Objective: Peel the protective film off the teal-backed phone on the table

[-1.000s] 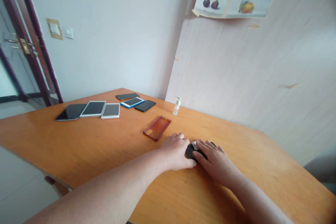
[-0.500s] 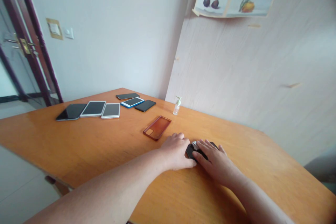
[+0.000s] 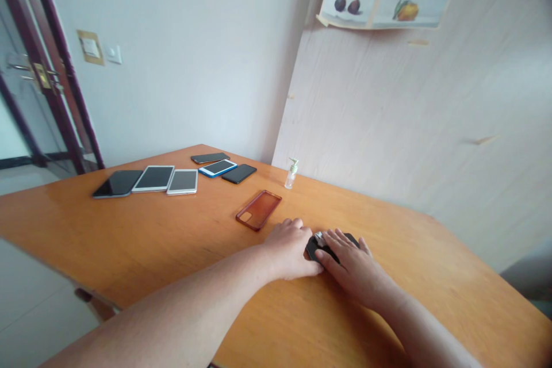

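A black phone [image 3: 311,250] lies flat on the table, mostly hidden under my hands. My left hand [image 3: 291,250] grips its left end, with the fingers curled at the far edge and the thumb at the near edge. My right hand [image 3: 351,261] lies over the phone, its fingers pressing a small crumpled whitish cloth [image 3: 319,238] against the upper face. Most of that cloth is covered by the fingers. Just beyond my left hand rests a reddish-brown translucent phone case [image 3: 259,210], its camera cutout toward me.
A small clear pump bottle [image 3: 290,177] stands near the wall. Farther left on the wooden table [image 3: 142,241] lie a dark tablet [image 3: 117,183], a white tablet [image 3: 153,178], a smaller white device [image 3: 182,181], a blue-cased phone [image 3: 218,168] and dark phones [image 3: 240,173].
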Action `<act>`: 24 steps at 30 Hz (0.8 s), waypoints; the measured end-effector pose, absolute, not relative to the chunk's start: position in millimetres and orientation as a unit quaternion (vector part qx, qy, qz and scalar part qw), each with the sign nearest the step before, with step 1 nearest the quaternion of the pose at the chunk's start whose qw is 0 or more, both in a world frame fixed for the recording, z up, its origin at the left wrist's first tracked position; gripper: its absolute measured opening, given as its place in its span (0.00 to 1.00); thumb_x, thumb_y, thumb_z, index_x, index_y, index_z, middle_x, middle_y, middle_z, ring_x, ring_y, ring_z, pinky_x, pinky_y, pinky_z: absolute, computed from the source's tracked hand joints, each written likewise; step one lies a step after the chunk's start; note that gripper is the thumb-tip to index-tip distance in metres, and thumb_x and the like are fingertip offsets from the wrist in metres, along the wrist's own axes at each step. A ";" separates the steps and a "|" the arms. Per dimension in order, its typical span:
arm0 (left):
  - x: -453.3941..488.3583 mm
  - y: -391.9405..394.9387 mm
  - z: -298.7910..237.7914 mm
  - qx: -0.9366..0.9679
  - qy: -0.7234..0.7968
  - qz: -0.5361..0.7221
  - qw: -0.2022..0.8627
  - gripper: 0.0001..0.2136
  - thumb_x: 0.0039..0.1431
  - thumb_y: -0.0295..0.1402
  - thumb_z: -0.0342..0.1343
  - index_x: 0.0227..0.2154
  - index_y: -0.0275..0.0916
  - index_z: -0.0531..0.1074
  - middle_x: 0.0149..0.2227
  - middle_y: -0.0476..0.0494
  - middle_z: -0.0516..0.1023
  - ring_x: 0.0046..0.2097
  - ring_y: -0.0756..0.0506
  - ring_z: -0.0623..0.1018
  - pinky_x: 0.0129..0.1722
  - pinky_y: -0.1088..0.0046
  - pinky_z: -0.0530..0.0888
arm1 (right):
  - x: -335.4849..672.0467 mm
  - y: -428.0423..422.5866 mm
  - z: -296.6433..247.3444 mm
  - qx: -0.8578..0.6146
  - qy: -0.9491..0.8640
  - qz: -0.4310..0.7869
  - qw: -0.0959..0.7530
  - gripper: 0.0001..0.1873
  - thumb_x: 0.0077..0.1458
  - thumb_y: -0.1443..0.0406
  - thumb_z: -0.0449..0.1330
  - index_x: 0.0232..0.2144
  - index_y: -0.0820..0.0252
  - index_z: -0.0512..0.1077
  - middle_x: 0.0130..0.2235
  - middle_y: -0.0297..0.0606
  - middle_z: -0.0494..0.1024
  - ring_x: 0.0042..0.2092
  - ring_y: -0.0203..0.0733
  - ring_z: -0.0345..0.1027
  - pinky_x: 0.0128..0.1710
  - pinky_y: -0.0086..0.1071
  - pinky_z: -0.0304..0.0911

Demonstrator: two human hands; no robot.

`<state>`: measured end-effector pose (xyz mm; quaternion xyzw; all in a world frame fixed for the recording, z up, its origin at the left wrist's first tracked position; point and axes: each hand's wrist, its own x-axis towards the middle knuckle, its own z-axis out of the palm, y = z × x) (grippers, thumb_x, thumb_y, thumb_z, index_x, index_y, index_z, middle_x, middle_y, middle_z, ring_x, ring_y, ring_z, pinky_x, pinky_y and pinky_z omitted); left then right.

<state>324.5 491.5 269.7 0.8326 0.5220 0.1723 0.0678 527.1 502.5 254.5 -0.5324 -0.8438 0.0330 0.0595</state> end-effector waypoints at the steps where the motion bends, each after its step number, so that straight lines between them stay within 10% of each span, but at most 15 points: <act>1: 324.5 491.6 269.7 0.833 0.521 0.172 0.069 0.23 0.46 0.54 0.59 0.37 0.42 0.72 0.42 0.40 0.73 0.47 0.37 0.74 0.44 0.63 0.72 | 527.1 502.1 255.2 -0.533 -0.844 0.031 0.057 0.32 0.65 0.46 0.40 0.63 0.51 0.59 0.66 0.43 0.60 0.68 0.55 0.46 0.63 0.65 0.38; 17: 324.5 491.3 270.2 0.834 0.521 0.170 0.070 0.23 0.46 0.55 0.59 0.37 0.41 0.71 0.42 0.40 0.73 0.47 0.37 0.74 0.44 0.63 0.71 | 529.4 504.1 256.6 -0.542 -0.837 0.019 0.069 0.28 0.65 0.48 0.42 0.60 0.47 0.64 0.63 0.40 0.65 0.66 0.56 0.51 0.61 0.66 0.41; 24: 324.0 491.5 273.2 0.834 0.521 0.161 0.087 0.24 0.45 0.55 0.60 0.38 0.42 0.72 0.44 0.40 0.72 0.49 0.36 0.72 0.46 0.62 0.71 | 552.6 528.0 260.5 -0.594 -0.792 0.020 0.142 0.16 0.60 0.58 0.51 0.38 0.50 0.78 0.41 0.38 0.81 0.45 0.47 0.72 0.45 0.38 0.63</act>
